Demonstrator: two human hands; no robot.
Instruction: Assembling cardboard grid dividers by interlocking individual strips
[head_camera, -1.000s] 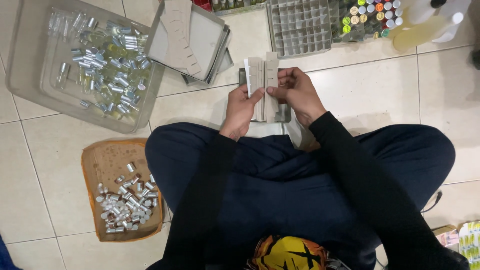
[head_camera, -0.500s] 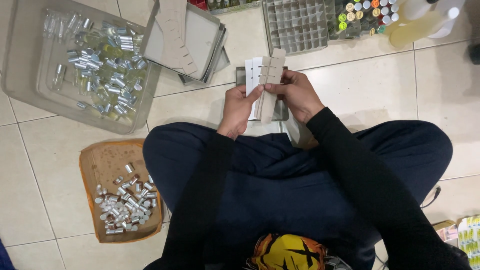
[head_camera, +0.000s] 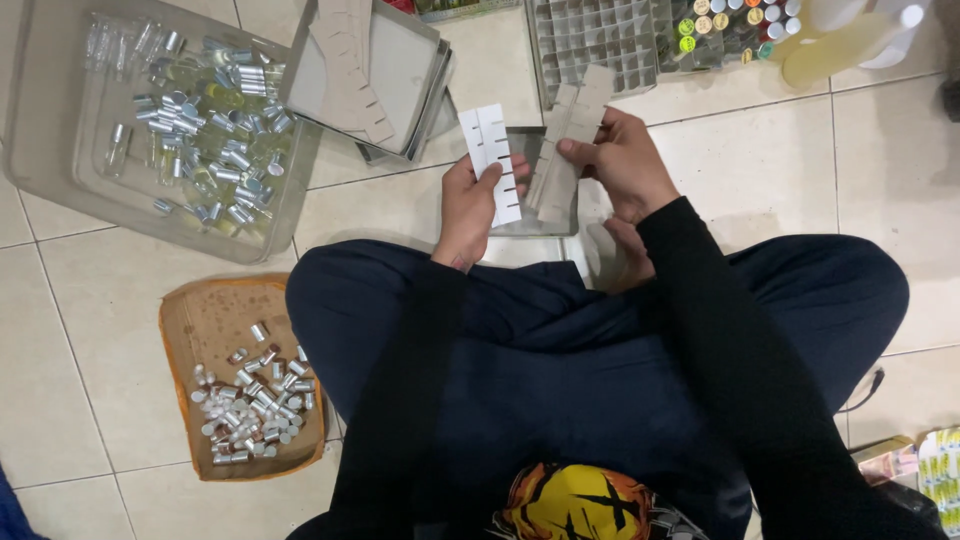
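I sit cross-legged on a tiled floor in dark trousers and black sleeves. My left hand (head_camera: 470, 205) holds a white slotted cardboard strip (head_camera: 493, 160) upright in front of my knees. My right hand (head_camera: 622, 160) grips a stack of grey-brown slotted cardboard strips (head_camera: 568, 145), tilted and apart from the white one. A small shallow box (head_camera: 545, 215) lies on the floor under both strips, partly hidden by them.
A clear plastic tub (head_camera: 60, 190) of small glass vials stands at the far left. A brown cardboard tray (head_camera: 200, 320) with silver caps lies left of my knee. Behind are a tray with more strips (head_camera: 400, 70), a gridded box (head_camera: 590, 30), coloured bottles (head_camera: 730, 20) and yellow liquid bottles (head_camera: 840, 45).
The strips were held together in one bundle. My hands have now drawn apart, the white strip in the left and the grey-brown stack in the right.
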